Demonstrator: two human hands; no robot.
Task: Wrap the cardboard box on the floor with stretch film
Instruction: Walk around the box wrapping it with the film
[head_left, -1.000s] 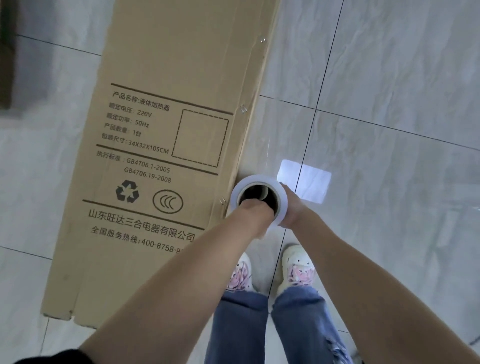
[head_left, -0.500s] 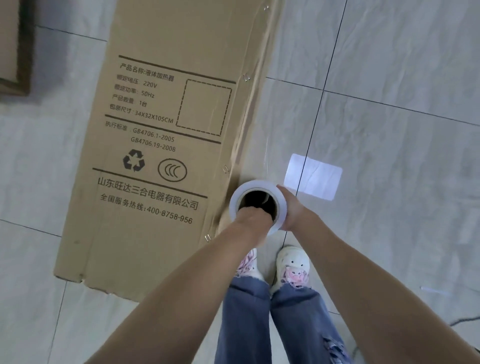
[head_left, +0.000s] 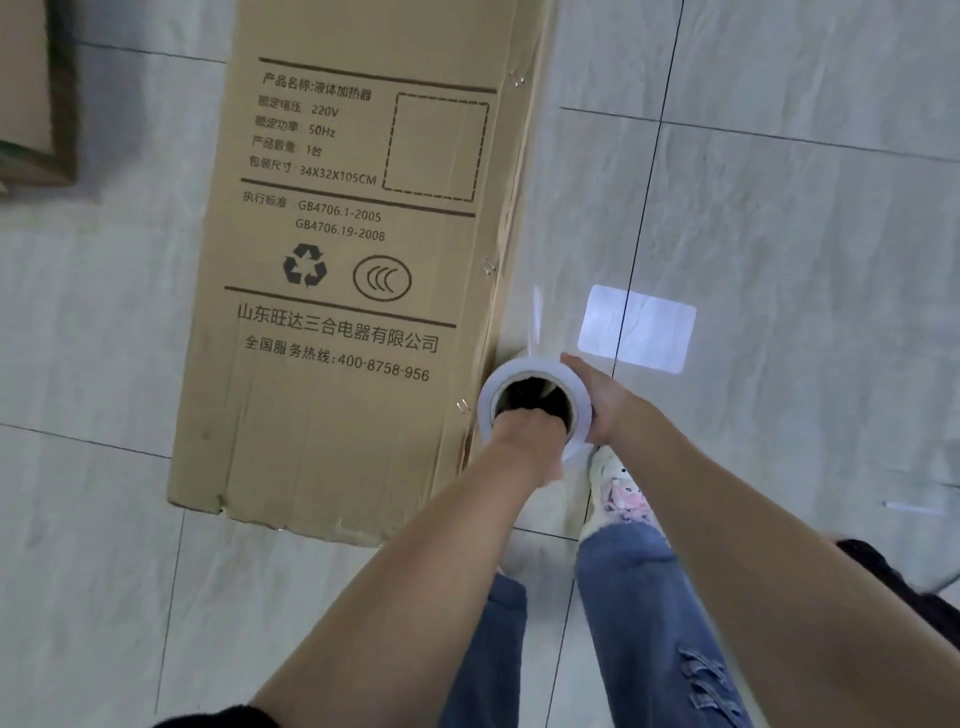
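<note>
A long brown cardboard box with black print lies flat on the tiled floor, reaching from the top edge down to mid frame. Beside its right long edge I hold a roll of stretch film upright, seen end-on. My left hand has its fingers hooked into the roll's dark core. My right hand grips the roll's outer right side. A thin clear strip of film rises from the roll along the box's right edge.
Another cardboard piece lies at the top left. My legs in jeans and a white shoe stand just behind the roll. A bright window reflection shines on the tiles to the right.
The view and the roll have shifted toward the box's near end; more of the box's near edge now shows. Both hands keep the same hold on the roll.
</note>
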